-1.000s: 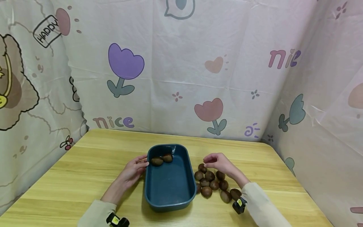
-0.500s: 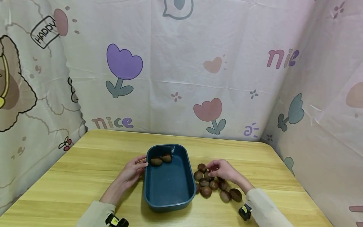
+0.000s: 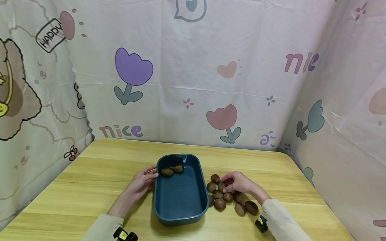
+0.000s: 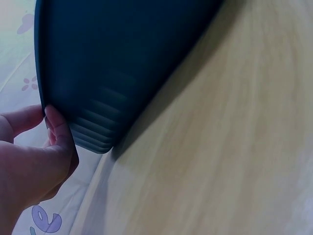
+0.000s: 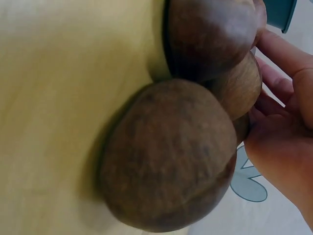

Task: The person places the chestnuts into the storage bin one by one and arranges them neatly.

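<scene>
A deep blue rectangular tray (image 3: 181, 197) stands on the table, with two brown chestnuts (image 3: 167, 172) at its far left corner. My left hand (image 3: 141, 182) pinches the tray's left rim; in the left wrist view its fingertips (image 4: 56, 122) press against the outer wall. To the right of the tray lies a loose cluster of chestnuts (image 3: 219, 204). My right hand (image 3: 241, 183) reaches into the far side of that cluster, thumb and fingers around one chestnut (image 3: 222, 186). Large in the right wrist view, a near chestnut (image 5: 171, 161) partly hides the fingers' work.
The wooden table (image 3: 120, 160) carries everything. Two chestnuts (image 3: 251, 208) lie at the cluster's near right, by the right wrist. A patterned cloth (image 3: 181, 77) hangs behind the table and down both sides.
My right hand has come down and slightly right from above the far chestnuts, its fingers closing in among them. The left hand and tray have stayed in place.
</scene>
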`<state>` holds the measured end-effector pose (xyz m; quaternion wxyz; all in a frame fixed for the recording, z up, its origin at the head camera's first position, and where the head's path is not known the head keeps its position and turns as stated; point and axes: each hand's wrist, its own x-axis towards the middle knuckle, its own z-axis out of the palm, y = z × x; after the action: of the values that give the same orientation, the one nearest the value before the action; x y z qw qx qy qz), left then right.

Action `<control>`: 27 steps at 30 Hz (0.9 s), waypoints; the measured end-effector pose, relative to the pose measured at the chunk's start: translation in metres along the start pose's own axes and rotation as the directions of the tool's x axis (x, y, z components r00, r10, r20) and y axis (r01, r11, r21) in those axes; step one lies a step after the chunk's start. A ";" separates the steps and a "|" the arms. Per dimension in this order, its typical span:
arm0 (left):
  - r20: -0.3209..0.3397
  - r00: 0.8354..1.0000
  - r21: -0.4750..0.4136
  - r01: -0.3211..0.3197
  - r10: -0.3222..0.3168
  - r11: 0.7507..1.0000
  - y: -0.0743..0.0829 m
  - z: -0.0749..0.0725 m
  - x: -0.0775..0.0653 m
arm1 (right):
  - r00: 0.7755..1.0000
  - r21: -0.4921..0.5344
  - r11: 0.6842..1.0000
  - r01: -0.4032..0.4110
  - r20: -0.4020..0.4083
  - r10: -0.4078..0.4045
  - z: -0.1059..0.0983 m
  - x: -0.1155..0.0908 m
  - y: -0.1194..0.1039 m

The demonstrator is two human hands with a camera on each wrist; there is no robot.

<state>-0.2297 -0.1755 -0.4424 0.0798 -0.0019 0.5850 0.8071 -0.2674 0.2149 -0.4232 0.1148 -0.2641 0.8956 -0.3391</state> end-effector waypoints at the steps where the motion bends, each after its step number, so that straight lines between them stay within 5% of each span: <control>1: 0.000 1.000 0.000 0.000 0.000 1.000 0.000 0.000 0.000 | 1.000 -0.001 1.000 -0.002 0.005 0.002 0.000 0.000 0.000; 27: -0.020 1.000 -0.005 -0.006 0.006 1.000 -0.002 0.001 -0.001 | 0.998 0.020 0.999 -0.032 -0.049 0.033 -0.005 0.004 0.011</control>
<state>-0.2285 -0.1738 -0.4438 0.0717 -0.0086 0.5836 0.8088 -0.2774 0.2223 -0.4265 0.1006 -0.2400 0.8990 -0.3523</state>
